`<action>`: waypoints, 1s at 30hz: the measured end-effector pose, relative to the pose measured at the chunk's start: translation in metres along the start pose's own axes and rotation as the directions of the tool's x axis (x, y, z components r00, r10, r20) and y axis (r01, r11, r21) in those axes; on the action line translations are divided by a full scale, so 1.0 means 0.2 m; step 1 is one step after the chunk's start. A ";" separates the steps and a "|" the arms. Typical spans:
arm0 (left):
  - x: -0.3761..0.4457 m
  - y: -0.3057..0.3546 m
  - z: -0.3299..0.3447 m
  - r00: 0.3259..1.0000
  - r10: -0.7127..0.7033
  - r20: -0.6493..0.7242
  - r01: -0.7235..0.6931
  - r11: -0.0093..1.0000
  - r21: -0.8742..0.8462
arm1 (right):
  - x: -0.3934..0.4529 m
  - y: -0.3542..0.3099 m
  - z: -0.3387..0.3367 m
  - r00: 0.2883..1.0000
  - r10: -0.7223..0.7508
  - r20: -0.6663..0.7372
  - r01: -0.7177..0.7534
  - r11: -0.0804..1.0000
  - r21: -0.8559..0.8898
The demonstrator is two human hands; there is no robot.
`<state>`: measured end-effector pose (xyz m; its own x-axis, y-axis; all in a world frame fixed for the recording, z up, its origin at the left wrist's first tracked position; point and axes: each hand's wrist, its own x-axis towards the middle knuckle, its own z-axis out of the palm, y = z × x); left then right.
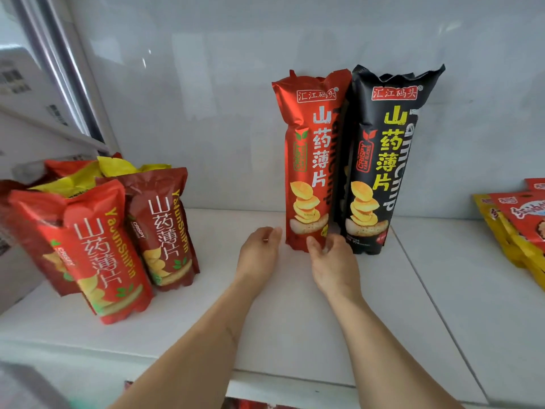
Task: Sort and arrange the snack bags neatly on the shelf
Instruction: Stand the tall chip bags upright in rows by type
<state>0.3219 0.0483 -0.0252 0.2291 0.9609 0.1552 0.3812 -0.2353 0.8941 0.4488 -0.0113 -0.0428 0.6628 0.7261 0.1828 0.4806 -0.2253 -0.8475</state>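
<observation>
Hands [298, 255] over white shelf [442, 290]

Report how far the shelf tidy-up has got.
Done: the tall red bag and black bag stand upright side by side at the back wall. In hand: left hand and right hand hover at the red bag's base, gripping nothing. Left: the leaning cluster of bags on the left.

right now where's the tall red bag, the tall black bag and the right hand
tall red bag [306, 160]: head view, middle of its front.
tall black bag [383, 160]: head view, middle of its front.
right hand [331, 261]: head view, back of the hand.
</observation>
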 end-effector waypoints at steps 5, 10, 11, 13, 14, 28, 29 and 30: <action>-0.09 -0.17 -0.15 0.945 0.318 0.069 -0.284 0.701 0.654 | -0.16 -0.06 0.03 0.973 -0.197 0.120 0.220 0.950 -0.220; -0.21 -0.24 -0.34 0.741 0.660 0.124 -0.482 0.394 0.782 | -0.31 -0.18 0.10 0.918 -0.341 0.202 0.391 0.860 -0.327; -0.25 -0.24 -0.38 0.721 0.682 0.126 -0.493 0.376 0.784 | -0.34 -0.21 0.12 0.911 -0.354 0.210 0.407 0.852 -0.331; -0.31 -0.26 -0.47 0.692 0.713 0.116 -0.512 0.370 0.775 | -0.40 -0.28 0.15 0.902 -0.378 0.210 0.429 0.843 -0.325; -0.34 -0.27 -0.51 0.683 0.722 0.106 -0.519 0.378 0.767 | -0.42 -0.32 0.17 0.898 -0.390 0.205 0.437 0.841 -0.319; -0.60 -0.37 -0.99 0.647 0.752 -0.130 -0.518 0.558 0.649 | -0.65 -0.68 0.35 0.894 -0.433 0.113 0.442 0.895 -0.067; -0.60 -0.36 -1.01 0.636 0.755 -0.160 -0.515 0.569 0.641 | -0.66 -0.69 0.36 0.892 -0.439 0.110 0.444 0.895 -0.033; -0.60 -0.36 -1.02 0.624 0.756 -0.196 -0.509 0.584 0.632 | -0.67 -0.70 0.38 0.890 -0.443 0.108 0.445 0.896 0.004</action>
<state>0.0839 -0.0209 -0.0224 0.2554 0.4503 0.8556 0.6719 -0.7189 0.1778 0.2496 -0.0279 0.0143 0.3154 0.8162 0.4841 0.7227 0.1240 -0.6799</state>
